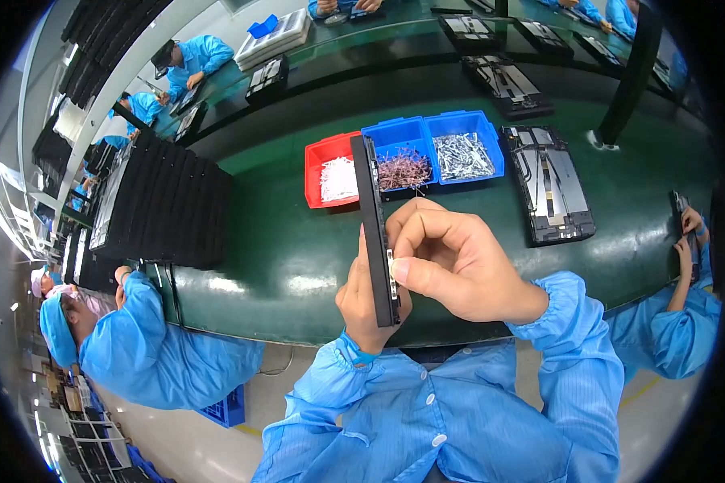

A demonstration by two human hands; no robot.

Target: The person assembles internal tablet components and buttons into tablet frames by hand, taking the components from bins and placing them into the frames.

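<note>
My left hand (353, 306) grips a flat black device housing (367, 241), held upright and seen almost edge-on above the front of the bench. Against the housing's right side, low down, rests the thumb of my right hand (471, 270). Its fingers are curled into a pinch, and whatever may be between them is too small to name. Behind the housing stand a red bin (311, 179) of small white pieces, a blue bin (391, 127) of reddish-brown thin wired parts, and another blue bin (498, 153) of silvery-white parts. The housing partly covers the first two bins.
An opened device (549, 189) lies right of the bins on the green bench (282, 282). Black housings stand in a row (165, 201) at left. Behind runs a line with more devices (503, 84). A dark post (624, 88) rises at right. Co-workers sit on both sides (161, 354).
</note>
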